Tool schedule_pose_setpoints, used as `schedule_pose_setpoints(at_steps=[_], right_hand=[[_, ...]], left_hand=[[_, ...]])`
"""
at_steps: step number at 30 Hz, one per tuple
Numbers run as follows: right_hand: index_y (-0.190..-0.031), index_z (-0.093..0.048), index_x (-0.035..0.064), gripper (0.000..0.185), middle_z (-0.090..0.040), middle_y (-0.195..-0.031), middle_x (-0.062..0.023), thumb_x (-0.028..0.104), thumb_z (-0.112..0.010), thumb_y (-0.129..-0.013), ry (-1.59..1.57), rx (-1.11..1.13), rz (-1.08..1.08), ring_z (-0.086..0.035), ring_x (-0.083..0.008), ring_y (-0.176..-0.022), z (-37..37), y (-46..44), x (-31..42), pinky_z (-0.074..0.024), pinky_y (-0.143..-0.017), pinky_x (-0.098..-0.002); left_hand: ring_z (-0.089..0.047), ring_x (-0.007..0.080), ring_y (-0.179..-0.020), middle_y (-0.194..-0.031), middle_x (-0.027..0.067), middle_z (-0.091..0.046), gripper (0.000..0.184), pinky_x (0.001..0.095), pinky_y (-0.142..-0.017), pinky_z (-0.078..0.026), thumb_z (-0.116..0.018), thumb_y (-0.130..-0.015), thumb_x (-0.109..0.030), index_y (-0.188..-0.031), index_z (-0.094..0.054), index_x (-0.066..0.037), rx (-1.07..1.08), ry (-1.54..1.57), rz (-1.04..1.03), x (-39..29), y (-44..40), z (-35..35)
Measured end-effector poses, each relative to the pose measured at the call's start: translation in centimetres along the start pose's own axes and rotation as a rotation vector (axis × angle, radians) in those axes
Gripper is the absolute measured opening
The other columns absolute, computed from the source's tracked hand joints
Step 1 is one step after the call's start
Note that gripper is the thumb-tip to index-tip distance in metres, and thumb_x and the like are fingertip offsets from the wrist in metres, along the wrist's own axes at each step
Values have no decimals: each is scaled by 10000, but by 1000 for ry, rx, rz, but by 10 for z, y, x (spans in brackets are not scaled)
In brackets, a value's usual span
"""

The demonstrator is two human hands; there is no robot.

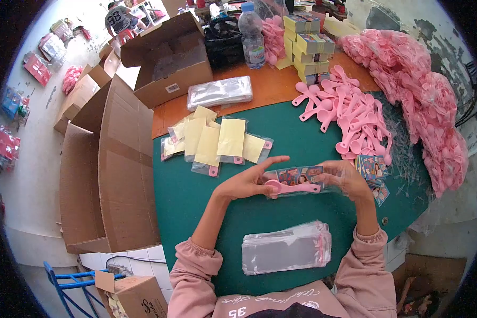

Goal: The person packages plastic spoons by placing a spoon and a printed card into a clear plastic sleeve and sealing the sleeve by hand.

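Between my hands is a clear plastic bag containing a pink spoon and a printed picture card. My left hand pinches the bag's left end by the spoon's bowl, its index finger stretched out above. At the other end, my right hand grips the bag, its fingertips partly behind the plastic and the card. Closer to my body lies a stack of flat clear bags. Just right of my right hand are loose picture cards, and beyond them a heap of pink spoons.
Filled bags with yellowish card backs lie at the far left of the green mat. Behind stand a bag pack, a water bottle and card stacks. Bagged spoons line the right; open cardboard boxes stand left.
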State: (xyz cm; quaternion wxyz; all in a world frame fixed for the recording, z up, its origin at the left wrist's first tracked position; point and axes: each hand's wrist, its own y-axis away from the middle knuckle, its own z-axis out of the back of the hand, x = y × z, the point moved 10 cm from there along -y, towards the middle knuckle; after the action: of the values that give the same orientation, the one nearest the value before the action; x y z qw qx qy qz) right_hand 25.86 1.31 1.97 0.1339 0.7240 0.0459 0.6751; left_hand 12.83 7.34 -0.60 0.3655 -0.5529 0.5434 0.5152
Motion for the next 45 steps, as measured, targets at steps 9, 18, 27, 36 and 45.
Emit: schedule_pose_setpoints(at_steps=[9,18,27,36,45], right_hand=[[-731,-567,27,162,-573,-697,-15,118,-699,-705,325,-53,175,-495,-52,-635,5,-4,7,-423,-590,-216],[-965,-590,36,284,-577,-1014,-110,103,-673,-702,921,-154,622,-560,-233,-926,-38,13,51,-449,-762,-331],[-866,-564,27,170,-529,-879,-108,59,-614,-707,1009,-235,629,-522,-289,-843,-62,-17,21,-425,-757,-372],[-819,-566,19,114,-538,-873,-109,27,-604,-712,844,-143,585,-528,-280,-825,-47,-1,32,-428,-727,-357],[-869,-549,52,222,-519,-874,-76,110,-666,-690,906,-25,532,-495,-236,-852,-69,4,23,-360,-763,-327]], left_hand=[[-527,176,-999,-1227,151,-430,690,297,-788,-486,-599,-812,-123,-1363,-185,-92,-128,2,-71,9,-9,2],[-544,277,-1026,-1095,222,-517,545,341,-808,-486,-388,-932,-200,-1352,-54,-104,-402,436,-68,24,-10,-6],[-623,190,-660,-764,141,-605,289,291,-557,-521,-385,-917,-118,-1174,-295,-20,-694,-161,43,18,10,28],[-626,183,-749,-853,134,-614,356,277,-611,-529,-400,-927,-267,-976,-539,57,-632,-21,128,27,8,23],[-608,211,-894,-985,137,-602,470,324,-770,-518,-385,-923,-359,-1055,-533,67,-333,253,204,43,-3,-8]])
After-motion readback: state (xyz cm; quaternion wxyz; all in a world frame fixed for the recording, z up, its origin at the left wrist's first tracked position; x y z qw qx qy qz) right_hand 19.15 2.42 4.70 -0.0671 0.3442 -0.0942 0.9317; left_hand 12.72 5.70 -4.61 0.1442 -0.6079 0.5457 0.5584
